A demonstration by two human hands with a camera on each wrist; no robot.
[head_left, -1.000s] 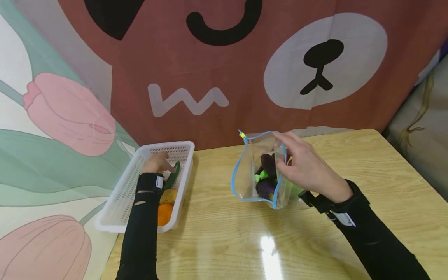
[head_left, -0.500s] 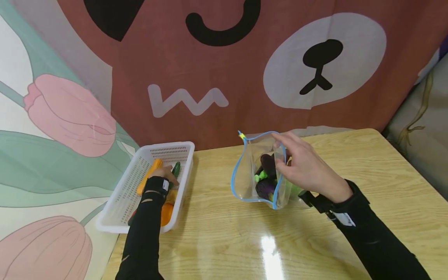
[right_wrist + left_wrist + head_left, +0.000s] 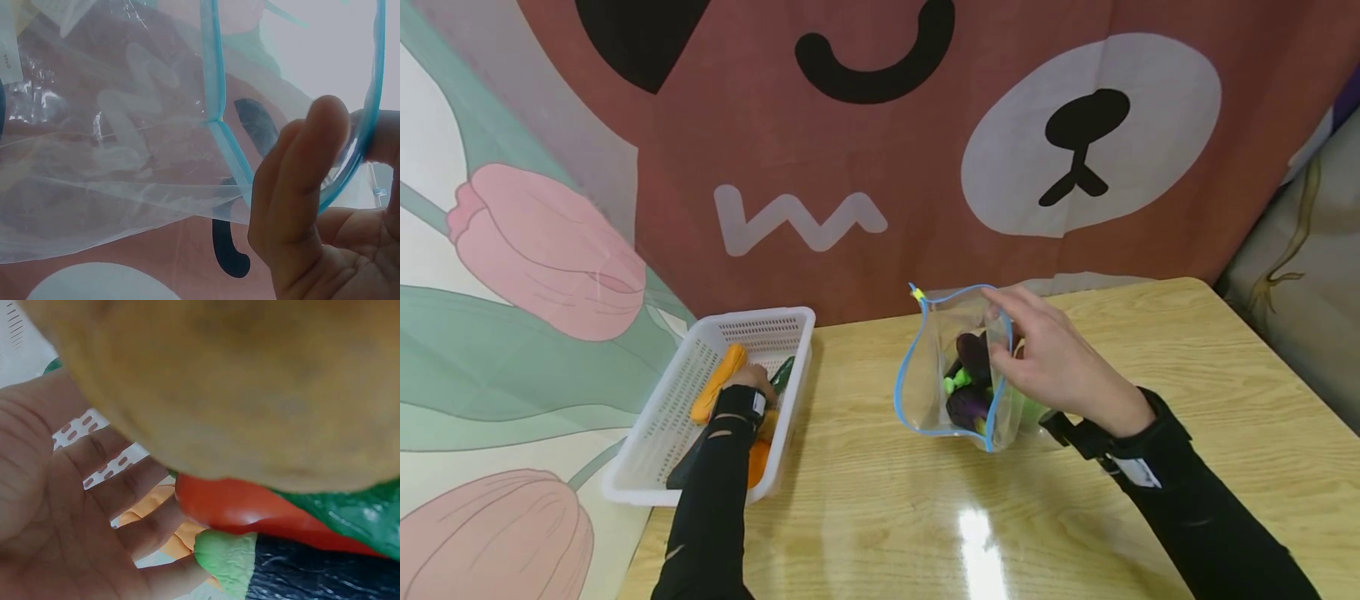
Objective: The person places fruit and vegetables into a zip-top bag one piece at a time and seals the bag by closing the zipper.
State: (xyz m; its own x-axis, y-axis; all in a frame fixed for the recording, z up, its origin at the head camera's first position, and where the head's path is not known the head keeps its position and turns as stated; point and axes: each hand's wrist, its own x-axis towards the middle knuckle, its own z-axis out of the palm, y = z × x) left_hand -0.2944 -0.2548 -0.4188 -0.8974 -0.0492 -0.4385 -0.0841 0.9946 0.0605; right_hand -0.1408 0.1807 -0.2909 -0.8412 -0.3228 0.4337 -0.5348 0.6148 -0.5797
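My left hand (image 3: pixel 751 378) is down inside a white perforated basket (image 3: pixel 806 342). In the left wrist view its fingers (image 3: pixel 103 453) are spread and fairly straight beside a large brownish-yellow rounded thing (image 3: pixel 225 394). Near the fingertips lie a smooth red vegetable (image 3: pixel 244 506) and a dark wrinkled vegetable (image 3: pixel 325 569) with a pale green end. My right hand (image 3: pixel 1054 354) pinches the blue rim of a clear zip bag (image 3: pixel 922 392) between thumb and fingers, keeping its mouth wide. Dark purple eggplants (image 3: pixel 967 406) with green stems sit in the bag.
Also in the basket are an orange-yellow long vegetable (image 3: pixel 719 385), a dark green one (image 3: pixel 782 375) and an orange round one (image 3: pixel 758 462), partly behind the sleeve. Basket and bag stand on a wooden table (image 3: pixel 850 517), against a printed cloth (image 3: pixel 850 292).
My left hand has shifted right and a little nearer within the basket, uncovering the orange-yellow vegetable and a dark thing beside the sleeve. The right hand and bag stay in place.
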